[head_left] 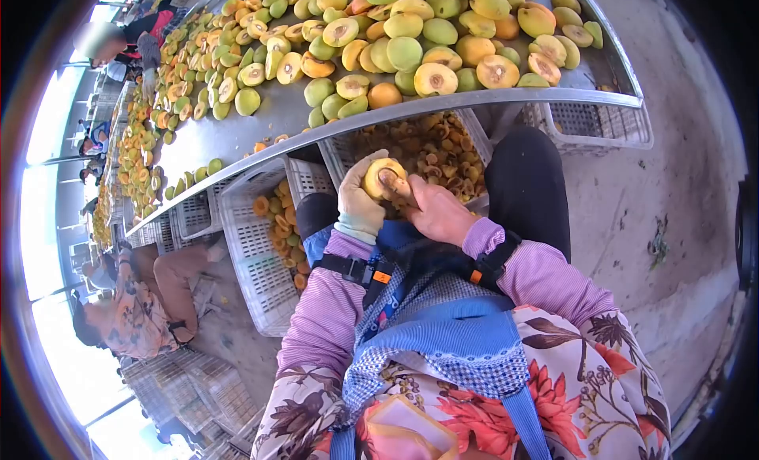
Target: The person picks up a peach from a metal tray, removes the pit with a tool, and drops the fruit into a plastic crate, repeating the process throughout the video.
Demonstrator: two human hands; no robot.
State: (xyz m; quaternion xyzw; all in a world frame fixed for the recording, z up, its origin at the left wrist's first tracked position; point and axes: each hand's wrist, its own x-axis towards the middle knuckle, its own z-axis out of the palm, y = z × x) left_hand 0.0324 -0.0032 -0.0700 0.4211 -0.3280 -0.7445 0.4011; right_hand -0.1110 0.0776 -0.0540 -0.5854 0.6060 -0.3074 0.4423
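Observation:
My left hand (361, 193), in a pale glove, is closed around a stone fruit half (385, 179), yellow with a brown centre, perhaps a peach. The cut face is turned up toward me. Bare and curled, my right hand (439, 212) has its fingertips against the fruit's lower right side. Whether a small tool sits in those fingers is hidden. Both hands are over my lap, just in front of a white crate (338, 155) of orange fruit pieces (443, 147) under the table edge.
A metal table (207, 143) with a raised rim carries many green and orange fruit halves (405, 54). Another white crate (257, 246) with orange pieces stands left of my knees. A grey crate (601, 121) is under the table's right end. A seated person (138, 318) is at left.

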